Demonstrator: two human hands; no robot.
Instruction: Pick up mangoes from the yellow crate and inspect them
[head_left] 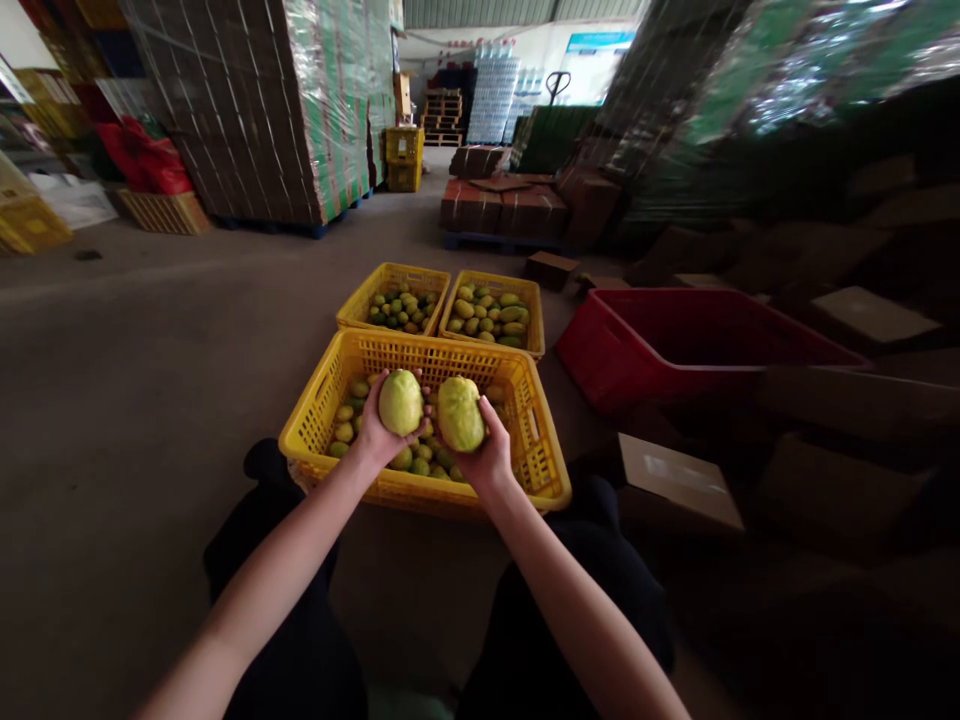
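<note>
The left hand (377, 442) has its fingers curled round a pale yellow-green, smooth, rounded fruit (401, 402), held above the middle of a large yellow openwork plastic crate (420, 350). Should that grip slacken, the smooth skin could slip, and a drop onto the small green-and-yellow oval fruits (420, 465) below might bruise both. To its right, the right hand (489, 465) grips a lumpy yellow-green oval fruit (460, 416), thumb along its right edge; a loose thumb could let it roll free. The held pair are close but apart, so bringing the hands together carelessly could knock one against the other, and squeezing hard could dent either.

The left one looks somewhat longer than wide, its long axis running roughly away from the person. The right one is more clearly elongated: its far end leans slightly left, its near end slightly right, towards the palm. Which end bears the stem, I cannot tell for either.
</note>
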